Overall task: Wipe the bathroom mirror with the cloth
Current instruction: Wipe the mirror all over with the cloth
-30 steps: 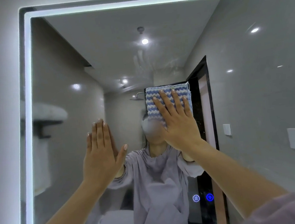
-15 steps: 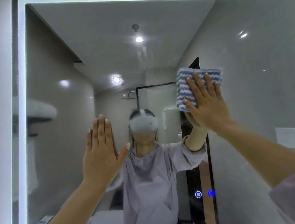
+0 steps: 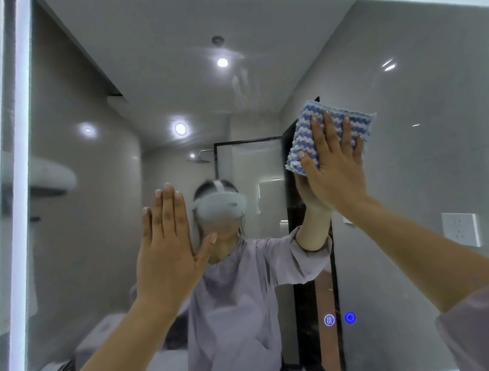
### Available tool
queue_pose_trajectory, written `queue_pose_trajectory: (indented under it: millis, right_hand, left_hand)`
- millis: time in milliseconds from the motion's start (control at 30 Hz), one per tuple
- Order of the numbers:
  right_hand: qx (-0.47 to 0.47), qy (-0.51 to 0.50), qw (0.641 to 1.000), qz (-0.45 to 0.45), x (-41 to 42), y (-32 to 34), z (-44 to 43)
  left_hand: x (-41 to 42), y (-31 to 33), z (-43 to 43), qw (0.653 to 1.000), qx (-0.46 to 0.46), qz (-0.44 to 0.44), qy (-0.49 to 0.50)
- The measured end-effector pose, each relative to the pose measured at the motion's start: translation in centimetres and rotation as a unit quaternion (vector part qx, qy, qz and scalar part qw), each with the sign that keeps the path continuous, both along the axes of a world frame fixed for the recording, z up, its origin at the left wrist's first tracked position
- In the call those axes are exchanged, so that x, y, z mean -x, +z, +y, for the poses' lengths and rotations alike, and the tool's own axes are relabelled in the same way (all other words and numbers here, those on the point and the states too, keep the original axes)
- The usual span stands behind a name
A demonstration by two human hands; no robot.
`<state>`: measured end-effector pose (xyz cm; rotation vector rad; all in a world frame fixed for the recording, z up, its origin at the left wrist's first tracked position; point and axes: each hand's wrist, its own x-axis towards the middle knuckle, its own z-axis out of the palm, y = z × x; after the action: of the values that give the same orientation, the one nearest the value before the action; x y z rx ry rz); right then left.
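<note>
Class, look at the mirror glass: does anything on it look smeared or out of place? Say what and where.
A pale, hand-shaped smear sits on the mirror just below the reflected ceiling light, up and left of the cloth. Its streaks blur otherwise clean glass.

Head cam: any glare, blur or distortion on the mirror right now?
Head view: the wide-angle lens skews the mirror, its lit edge strip leaning; the reflected ceiling spot blooms into glare; a hazy smear shows below it; far-left reflections look soft; the cloth is sharp.
</note>
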<state>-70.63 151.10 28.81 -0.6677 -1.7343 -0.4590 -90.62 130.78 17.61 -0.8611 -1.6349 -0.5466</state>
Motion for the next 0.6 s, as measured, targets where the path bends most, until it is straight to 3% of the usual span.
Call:
queue_pose_trajectory:
  millis: [600]
  right_hand:
    - [-0.154,0.036,0.975,-0.156,12.7,4.1,-12.4]
  left_hand:
    - [-0.2,0.1,0.0,1.0,-0.005,-0.012,0.004]
